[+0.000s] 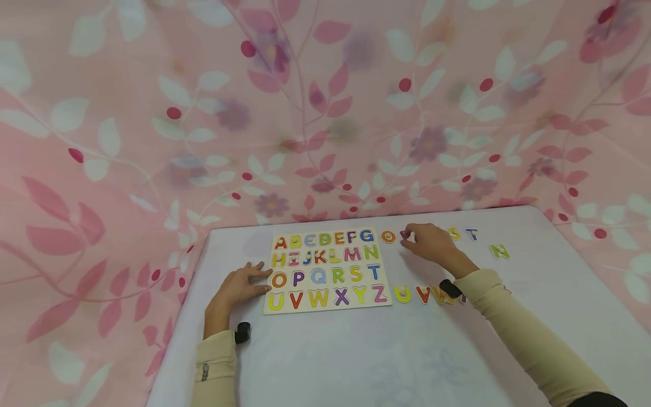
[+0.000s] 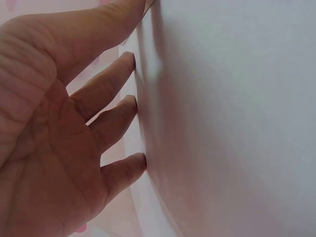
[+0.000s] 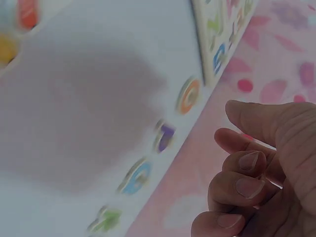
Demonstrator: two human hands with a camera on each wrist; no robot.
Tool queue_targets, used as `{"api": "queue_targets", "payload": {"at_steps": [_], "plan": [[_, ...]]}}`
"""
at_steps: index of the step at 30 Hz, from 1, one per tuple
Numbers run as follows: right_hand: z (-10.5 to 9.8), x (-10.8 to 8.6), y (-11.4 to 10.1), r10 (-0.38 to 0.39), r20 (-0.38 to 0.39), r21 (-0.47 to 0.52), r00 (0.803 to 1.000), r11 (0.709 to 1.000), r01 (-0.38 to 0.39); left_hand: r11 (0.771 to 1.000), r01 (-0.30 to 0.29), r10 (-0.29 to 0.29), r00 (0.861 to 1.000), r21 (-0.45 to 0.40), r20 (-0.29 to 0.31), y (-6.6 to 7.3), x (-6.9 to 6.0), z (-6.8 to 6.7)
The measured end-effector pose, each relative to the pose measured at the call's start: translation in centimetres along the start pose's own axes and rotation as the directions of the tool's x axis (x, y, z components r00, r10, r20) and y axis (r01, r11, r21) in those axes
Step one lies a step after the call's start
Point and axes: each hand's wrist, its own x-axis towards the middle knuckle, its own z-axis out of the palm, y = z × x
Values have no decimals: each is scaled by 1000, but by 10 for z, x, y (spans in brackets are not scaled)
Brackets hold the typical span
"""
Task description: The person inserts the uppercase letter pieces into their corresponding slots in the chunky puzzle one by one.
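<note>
Board reads A–Z; right hand near loose purple P

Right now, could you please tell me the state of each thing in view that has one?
Pale rectangular alphabet board: flat, apparently partly filled.
Orange letter O: loose, beside the board.
Purple letter P: loose, off the board.
Green letter N: loose, farther off.
Left hand: fingers spread, at the board's edge.
Right hand: fingers bent, apparently holding nothing.

A to Z on a pale board, loose pieces reading O, S, T, N, U, V
</note>
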Motion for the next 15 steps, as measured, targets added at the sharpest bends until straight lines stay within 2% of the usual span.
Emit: {"api": "queue_targets", "payload": {"at_steps": [5, 15], "plan": [[-9, -18, 39, 49, 9, 1, 999, 999, -49, 1000, 20, -20, 1000, -5, -1, -1, 1, 1], [-31, -48, 100, 108, 44, -13, 993, 994, -108, 1000, 25, -25, 1000, -9, -1, -4, 1, -1]]}}
